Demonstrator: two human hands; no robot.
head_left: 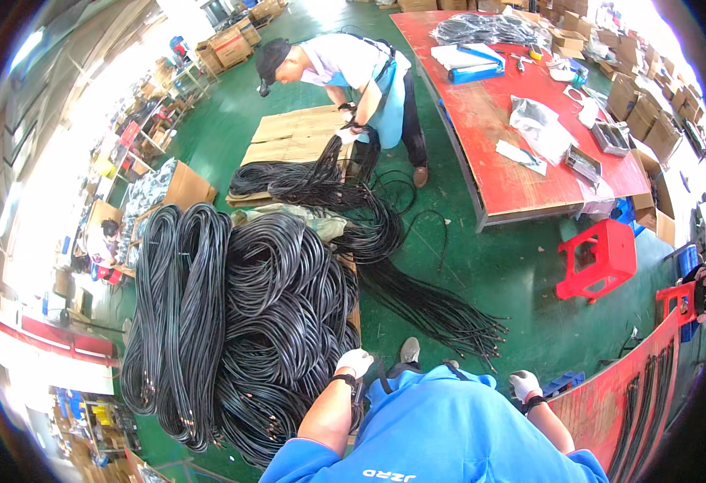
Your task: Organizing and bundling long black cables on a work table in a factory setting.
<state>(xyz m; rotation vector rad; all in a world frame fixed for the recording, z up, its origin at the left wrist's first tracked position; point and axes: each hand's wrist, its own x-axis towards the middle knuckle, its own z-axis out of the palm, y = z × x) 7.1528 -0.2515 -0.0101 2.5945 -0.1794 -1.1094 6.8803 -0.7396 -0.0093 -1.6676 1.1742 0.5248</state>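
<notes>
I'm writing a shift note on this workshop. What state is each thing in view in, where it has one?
Black cable coils: bundled, piled up
Left hand: gloved, by the coils; grip unclear
Right hand: gloved, away from the coils; grip unclear
Trailing cables: ends fanned out
Cardboard sheet: flat, partly covered
Co-worker: bent over, holding cables
Nearer red stool: upright
Plastic bag: crumpled

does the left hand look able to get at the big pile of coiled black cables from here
Probably yes: the gloved left hand is right by the near edge of the black cable pile, and nothing visible stands between them.
</notes>
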